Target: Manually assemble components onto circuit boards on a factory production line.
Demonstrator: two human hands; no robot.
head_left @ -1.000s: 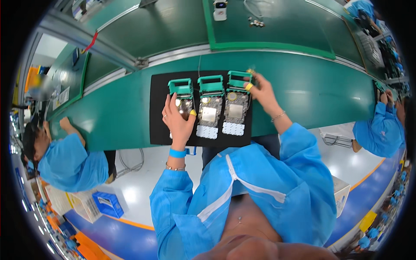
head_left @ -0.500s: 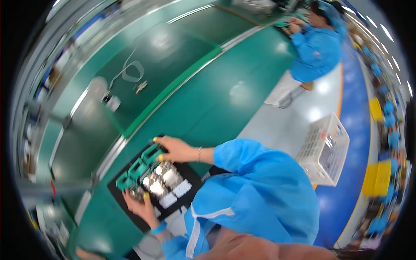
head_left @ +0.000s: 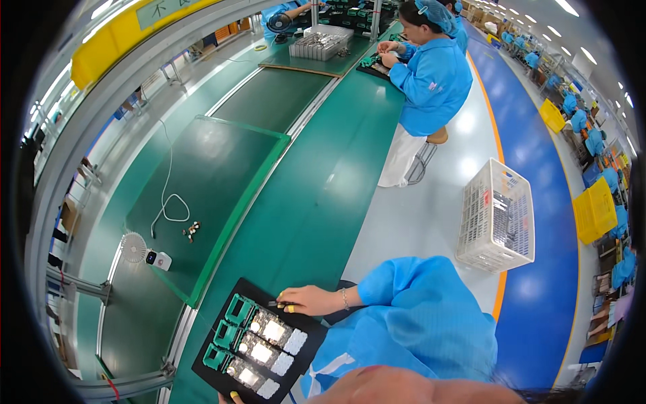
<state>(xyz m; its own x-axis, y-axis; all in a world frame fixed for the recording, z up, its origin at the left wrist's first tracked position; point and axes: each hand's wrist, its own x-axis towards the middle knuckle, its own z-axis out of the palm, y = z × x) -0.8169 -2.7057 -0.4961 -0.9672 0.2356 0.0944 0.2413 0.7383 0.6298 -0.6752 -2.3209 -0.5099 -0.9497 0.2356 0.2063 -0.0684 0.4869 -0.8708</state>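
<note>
A black tray (head_left: 252, 288) lies tilted on the green bench in front of me. On it sit three green frames (head_left: 227, 332) in a row, beside shiny metallic parts (head_left: 259, 352) and pale speckled pads (head_left: 282, 364). My right hand (head_left: 311, 300) is at the tray's far right edge, fingers pinched round a small slim dark object (head_left: 272, 304) whose kind I cannot make out. Yellow covers sit on some fingertips. Of my left hand (head_left: 233, 398) only fingertips show, at the tray's near edge, seemingly gripping it; the rest is cut off by the picture's edge.
A small white fan (head_left: 134, 248), a white cable (head_left: 176, 209) and a cluster of small parts (head_left: 192, 231) lie on the left bench section. A green raised strip (head_left: 235, 219) divides the bench. A co-worker (head_left: 434, 81) sits ahead; a white crate (head_left: 496, 215) stands on the floor at right.
The view has shifted, so the tray sits lower. My right hand has left the green frames for the tray's edge and now pinches a dark object. My left hand has mostly slipped out of view.
</note>
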